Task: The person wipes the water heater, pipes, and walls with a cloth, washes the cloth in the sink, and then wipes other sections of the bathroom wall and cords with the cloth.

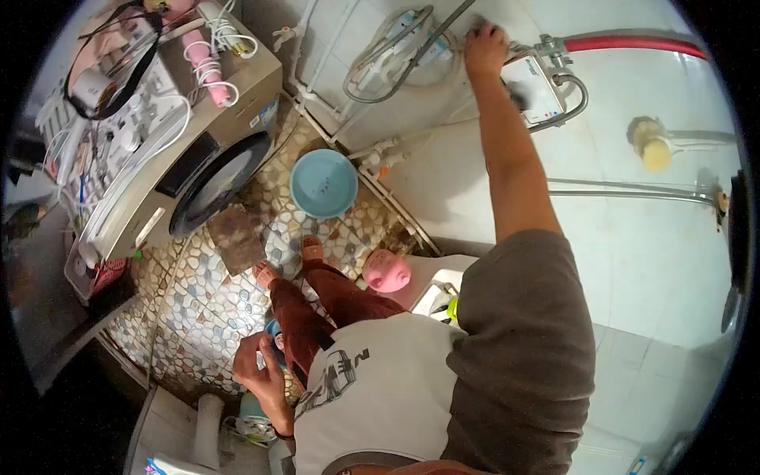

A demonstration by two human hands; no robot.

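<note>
My right hand (485, 51) reaches up to the tiled wall, its fingers bent and pressed together. Something small, grey and blurred shows at the fingertips; I cannot tell what it is. Just beside that hand is a white wall box (540, 89) with a metal valve, a red hose (633, 44) and a grey flexible hose. On its other side, coiled hoses (404, 55) hang on the wall. Down by my hip, my left hand (263, 376) is raised with its fingers loosely bent and the thumb apart, nothing visible in it.
A blue basin (324, 202) with dark specks inside stands on the pebbled floor. Left of it is a front-loading washing machine (178, 186) piled with cords and gadgets. A brown mat (236, 237) lies by my feet. A pink container (386, 271) and a yellow brush (655, 150) are nearby.
</note>
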